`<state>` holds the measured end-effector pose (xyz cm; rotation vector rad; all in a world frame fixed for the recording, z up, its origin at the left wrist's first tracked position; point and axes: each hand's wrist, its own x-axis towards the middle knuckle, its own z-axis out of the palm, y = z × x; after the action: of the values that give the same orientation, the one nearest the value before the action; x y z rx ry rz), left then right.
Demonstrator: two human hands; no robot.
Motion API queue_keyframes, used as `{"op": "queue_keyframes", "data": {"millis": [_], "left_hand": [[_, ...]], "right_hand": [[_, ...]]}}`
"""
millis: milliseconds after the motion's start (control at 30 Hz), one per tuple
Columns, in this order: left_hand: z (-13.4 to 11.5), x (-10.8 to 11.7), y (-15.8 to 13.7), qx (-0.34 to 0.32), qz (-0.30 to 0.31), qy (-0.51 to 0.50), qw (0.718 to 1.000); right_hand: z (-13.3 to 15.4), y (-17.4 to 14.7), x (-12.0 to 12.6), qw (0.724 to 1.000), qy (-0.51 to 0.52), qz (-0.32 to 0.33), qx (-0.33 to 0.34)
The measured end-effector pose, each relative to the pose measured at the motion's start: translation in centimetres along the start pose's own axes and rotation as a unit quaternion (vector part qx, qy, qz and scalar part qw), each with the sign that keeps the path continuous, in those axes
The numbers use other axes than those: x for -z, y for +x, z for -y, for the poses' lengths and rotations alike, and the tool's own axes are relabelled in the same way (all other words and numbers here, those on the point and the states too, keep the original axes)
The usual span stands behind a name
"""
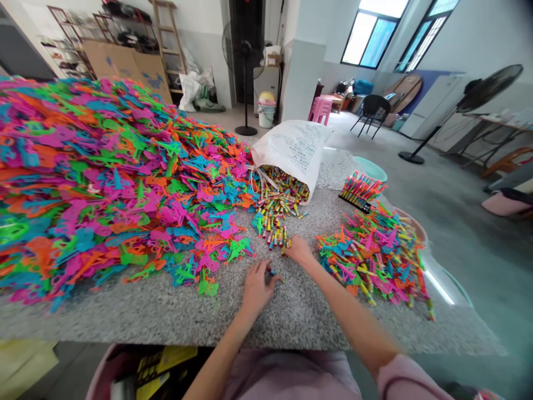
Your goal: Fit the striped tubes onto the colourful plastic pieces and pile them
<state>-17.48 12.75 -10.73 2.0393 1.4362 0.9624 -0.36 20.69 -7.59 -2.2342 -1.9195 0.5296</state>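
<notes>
1. Pinched a small blue-tipped piece (272,273) in left hand (256,285).
2. Had right hand (300,252) apart, at the tubes (275,236); could not tell whether gripping.
3. Faced tubes at twelve o'clock, mixed pile (375,253) at one.

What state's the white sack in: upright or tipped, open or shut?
Tipped, open: the white sack lies sideways on the speckled tabletop, small tubes spread out from its mouth.

Smooth plastic pieces (166,211), granite-like tabletop (300,316), matt sack (293,147)
</notes>
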Motion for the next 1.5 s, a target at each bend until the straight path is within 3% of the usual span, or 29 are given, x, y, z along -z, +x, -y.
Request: {"op": "queue_keyframes", "data": {"millis": [100, 300, 400, 533, 733, 867, 967, 1100, 1233, 1367, 1500], "left_hand": [[0.1, 0.0, -0.1, -0.006, 0.002, 0.003, 1.000], [0.8, -0.6, 0.0, 0.010, -0.017, -0.047, 0.999], [0.9, -1.0, 0.1, 0.038, -0.032, -0.082, 0.995], [0.8, -1.3, 0.1, 0.039, -0.045, -0.074, 0.995], [1.1, 0.5, 3.0, 0.096, 0.006, -0.115, 0.989], [0.4, 0.2, 6.2, 0.025, -0.066, -0.024, 0.997], [0.2, -1.0, 7.4, -0.034, -0.066, 0.044, 0.996], [1.3, -1.7, 6.9, -0.047, -0.071, 0.065, 0.994], [1.8, -0.9, 5.2, -0.059, -0.068, 0.096, 0.991], [1.1, -0.5, 4.0, -0.050, -0.045, 0.115, 0.991], [0.6, -0.8, 4.3, -0.042, -0.029, 0.126, 0.991]], "right_hand": [[-0.4, -1.6, -0.2, 0.999, 0.018, 0.003, 0.027], [-0.8, -6.5, -1.1, 0.981, 0.073, 0.039, 0.173], [0.0, -7.5, -1.8, 0.974, 0.084, 0.050, 0.206], [1.0, -8.5, -2.5, 0.979, 0.076, 0.032, 0.189], [3.0, -9.5, -3.1, 0.992, 0.031, 0.009, 0.121], [4.1, -10.1, -3.3, 0.994, -0.004, -0.003, 0.113], [3.2, -10.6, -3.0, 0.991, -0.058, -0.040, 0.113], [-0.2, -9.6, -1.3, 0.984, -0.114, -0.046, 0.131], [-2.5, -6.7, 1.2, 0.976, -0.113, -0.029, 0.185], [-2.6, -3.9, 2.6, 0.954, -0.117, -0.005, 0.275], [-2.0, -3.3, 2.3, 0.930, -0.141, 0.033, 0.338]]}}
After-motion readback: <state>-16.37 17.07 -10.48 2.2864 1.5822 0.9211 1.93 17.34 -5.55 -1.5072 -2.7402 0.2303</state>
